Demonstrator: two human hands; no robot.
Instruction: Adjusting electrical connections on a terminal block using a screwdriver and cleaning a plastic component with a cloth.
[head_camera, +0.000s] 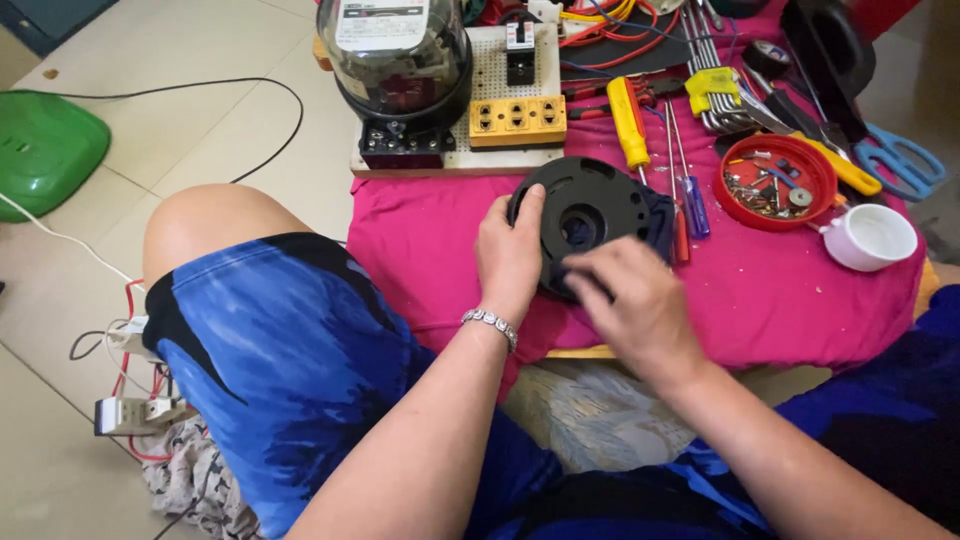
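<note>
Closest of all, two knees in blue shorts (290, 340) are seen. Just past them, a round black disc (585, 215) is held on a pink cloth (420, 240) over the desk. The left hand (510, 255) is closed on the disc's edge, likely to keep it steady. The right hand (635, 300) is pressed on its near rim, fingers bent. Beyond the right hand, one yellow screwdriver (630, 122), one red dish of screws (778, 182) and one white cup (870, 236) are laid within reach.

One black round disc (590, 215), one white cup (872, 237), one red lid (778, 181) of screws, one yellow-handled screwdriver (630, 122), one blue scissors (900, 160), two hands.
</note>
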